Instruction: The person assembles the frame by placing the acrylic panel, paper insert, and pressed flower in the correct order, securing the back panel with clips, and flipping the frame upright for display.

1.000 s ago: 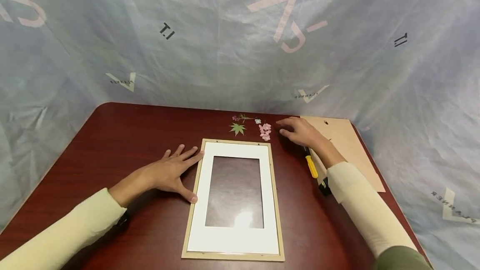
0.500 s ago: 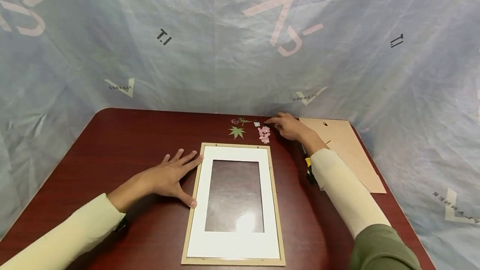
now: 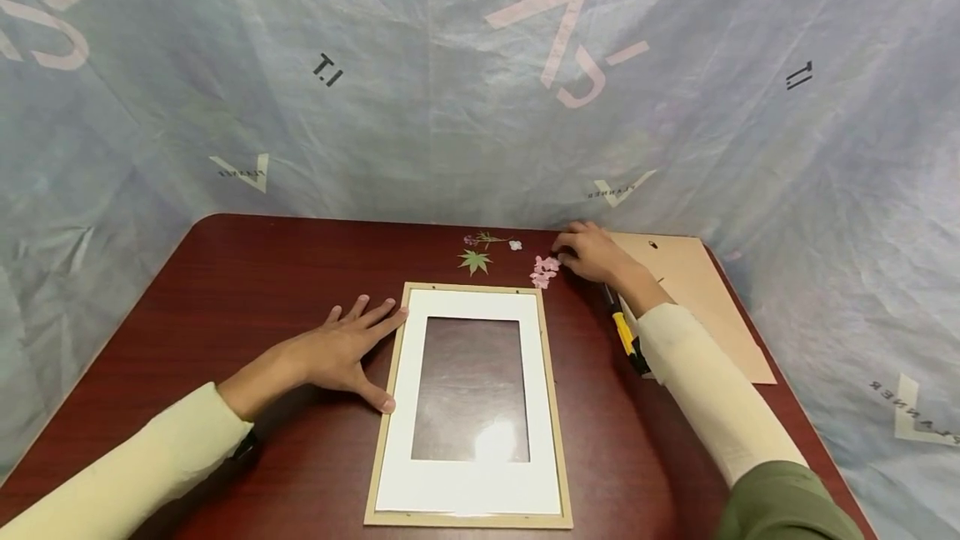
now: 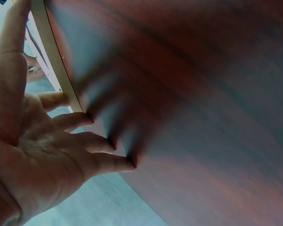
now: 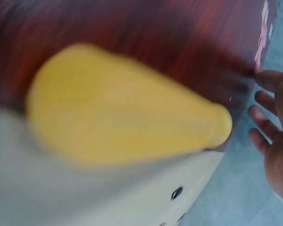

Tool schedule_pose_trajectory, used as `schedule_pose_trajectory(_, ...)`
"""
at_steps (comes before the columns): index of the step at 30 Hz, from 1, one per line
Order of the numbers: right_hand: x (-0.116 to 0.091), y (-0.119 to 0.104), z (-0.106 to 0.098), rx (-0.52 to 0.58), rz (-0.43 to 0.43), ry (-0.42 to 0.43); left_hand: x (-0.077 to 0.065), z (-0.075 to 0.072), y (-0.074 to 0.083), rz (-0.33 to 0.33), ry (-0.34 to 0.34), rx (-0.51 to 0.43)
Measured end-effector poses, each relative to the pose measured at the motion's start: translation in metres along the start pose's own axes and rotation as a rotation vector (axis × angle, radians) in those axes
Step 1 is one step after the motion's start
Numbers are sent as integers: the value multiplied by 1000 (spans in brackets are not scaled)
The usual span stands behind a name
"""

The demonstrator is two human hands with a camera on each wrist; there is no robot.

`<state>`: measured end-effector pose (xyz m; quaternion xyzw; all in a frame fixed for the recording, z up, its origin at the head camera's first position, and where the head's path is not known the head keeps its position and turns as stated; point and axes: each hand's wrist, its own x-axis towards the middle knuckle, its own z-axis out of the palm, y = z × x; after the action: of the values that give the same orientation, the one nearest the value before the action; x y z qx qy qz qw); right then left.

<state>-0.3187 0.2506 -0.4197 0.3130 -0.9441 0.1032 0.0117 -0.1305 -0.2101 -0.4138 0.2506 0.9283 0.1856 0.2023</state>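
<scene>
My left hand lies spread at the left edge of a light wood picture frame, thumb and index fingertip on its rim. A white mat with a rectangular window sits inside the frame. My right hand is low over the table at the back right, fingers loosely bent. Its thumb touches the end of a pressed pink flower cluster, also visible as a thin pink strip in the right wrist view. Left of it lie a green maple leaf, a small pale flower and a purple-flowered sprig.
A beige board with a small dark fitting lies along the table's right side. Beside it, under my right forearm, is a yellow-handled tool, large and blurred in the right wrist view. A grey printed curtain hangs behind the table.
My right hand first reached left toward the flowers, then drew back to the right. The pink flower cluster has slid slightly right with it. My left hand stays on the frame.
</scene>
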Motion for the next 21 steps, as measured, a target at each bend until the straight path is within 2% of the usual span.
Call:
schedule_pose_trajectory(8,-11,1,-10,-75,28,-34,1,0,-1,-5,-6,7)
schedule_pose_trajectory(15,-17,0,-6,-66,66,-20,1,0,-1,-3,-6,1)
schedule_pose_trajectory(21,-23,0,-4,-47,57,5,0,0,-1,-4,-10,0)
